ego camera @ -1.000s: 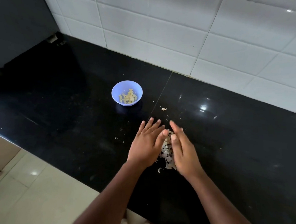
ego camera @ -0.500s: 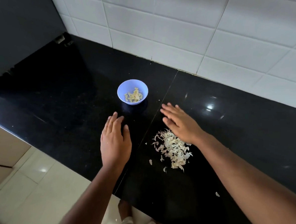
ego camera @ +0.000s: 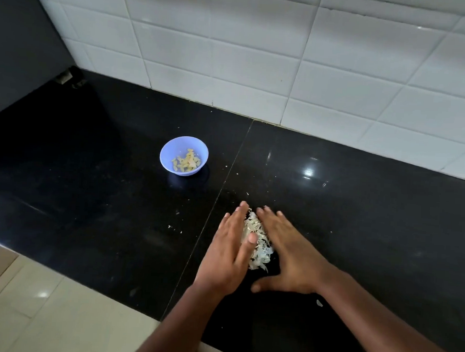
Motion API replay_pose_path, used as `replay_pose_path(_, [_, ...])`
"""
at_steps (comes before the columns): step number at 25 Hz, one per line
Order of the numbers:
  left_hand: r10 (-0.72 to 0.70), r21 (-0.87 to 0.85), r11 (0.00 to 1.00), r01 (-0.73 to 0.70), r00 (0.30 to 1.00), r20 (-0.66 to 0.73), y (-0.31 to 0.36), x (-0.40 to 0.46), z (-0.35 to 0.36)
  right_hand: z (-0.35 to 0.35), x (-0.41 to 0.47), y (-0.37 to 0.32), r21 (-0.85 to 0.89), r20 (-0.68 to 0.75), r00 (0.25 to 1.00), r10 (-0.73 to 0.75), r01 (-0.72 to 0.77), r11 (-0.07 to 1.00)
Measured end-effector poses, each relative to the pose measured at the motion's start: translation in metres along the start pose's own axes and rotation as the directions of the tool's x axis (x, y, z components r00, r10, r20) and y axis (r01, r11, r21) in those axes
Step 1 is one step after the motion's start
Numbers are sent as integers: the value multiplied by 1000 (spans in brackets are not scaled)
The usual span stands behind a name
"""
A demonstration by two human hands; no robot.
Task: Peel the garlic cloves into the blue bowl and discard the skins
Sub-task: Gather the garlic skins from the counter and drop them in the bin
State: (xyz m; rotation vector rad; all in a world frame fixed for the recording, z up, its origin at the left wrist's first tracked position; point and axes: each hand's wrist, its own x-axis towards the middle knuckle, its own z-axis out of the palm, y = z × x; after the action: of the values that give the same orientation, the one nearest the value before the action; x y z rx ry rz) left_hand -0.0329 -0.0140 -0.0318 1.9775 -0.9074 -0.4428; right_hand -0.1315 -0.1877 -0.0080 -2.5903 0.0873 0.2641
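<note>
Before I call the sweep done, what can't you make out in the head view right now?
- Skins: the left hand and right hand cover the pile's flanks, so its full spread is hidden.
- Cloves in the bowl: too small to count or to check for leftover skin.
- Bin: none in frame.
- Specks on the counter: too small to tell skin from glare.

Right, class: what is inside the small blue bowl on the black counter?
The small blue plastic bowl holds a loose heap of pale yellow peeled garlic cloves. Whatever lies under that heap cannot be seen.
</note>
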Motion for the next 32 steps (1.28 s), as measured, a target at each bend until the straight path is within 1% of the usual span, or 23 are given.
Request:
replay_pose_path(2, [-65,-217,975,44,994,-93,-5,-1,-6,9,11,-17,-126,7,998,-63,63,990])
replay_pose_path(3, [-98,-303,952,50,984,-146,-7,-1,-8,13,16,-22,-178,-23,997,-76,70,982])
replay_pose_path(5, [-172,-447,893,51,957,-234,-6,2,-7,20,22,-23,-218,-108,992,-62,38,975])
replay_pose_path(6, [-204,-488,871,53,943,-262,-6,2,-6,23,25,-24,-226,-151,987,-54,18,974])
replay_pose_path(8, [-209,-497,867,34,930,-301,-7,1,-5,27,31,-31,-277,-235,971,-45,-23,961])
replay_pose_path(10, [-169,-473,881,-22,919,-358,-11,-3,-6,31,37,-42,-339,-296,955,-32,-74,938])
replay_pose_path(12, [-175,-482,873,-77,873,-456,-12,-4,-7,35,47,-50,-372,-329,944,-2,-127,919])
replay_pose_path(14, [-236,-498,864,-70,817,-526,-12,-5,-9,33,62,-56,-391,-348,936,41,-185,902])
replay_pose_path(15, [-257,-499,864,-59,802,-540,-12,-5,-10,32,70,-58,-396,-366,929,46,-201,896])
replay_pose_path(17, [-257,-490,870,-50,803,-537,-11,-5,-11,28,84,-59,-421,-393,920,10,-190,887])
replay_pose_path(20, [-239,-485,873,-44,828,-507,-8,-6,-11,17,83,-41,-468,-425,904,-46,-176,866])
replay_pose_path(23, [-219,-473,880,-34,856,-468,-6,-6,-12,8,67,-13,-468,-480,877,6,-262,844])
replay_pose_path(25, [-161,-419,907,-33,894,-418,-5,-4,-10,7,57,1,-427,-519,853,56,-315,848])
replay_pose_path(27, [-96,-342,939,-35,929,-359,-4,0,-7,7,51,7,-385,-536,840,90,-337,859])
replay_pose_path(29, [-59,-298,953,-51,934,-352,-5,1,-4,9,49,8,-369,-544,835,88,-331,869])
replay_pose_path(32, [-54,-278,959,-51,932,-360,-7,0,-4,11,48,5,-347,-571,817,73,-322,881])
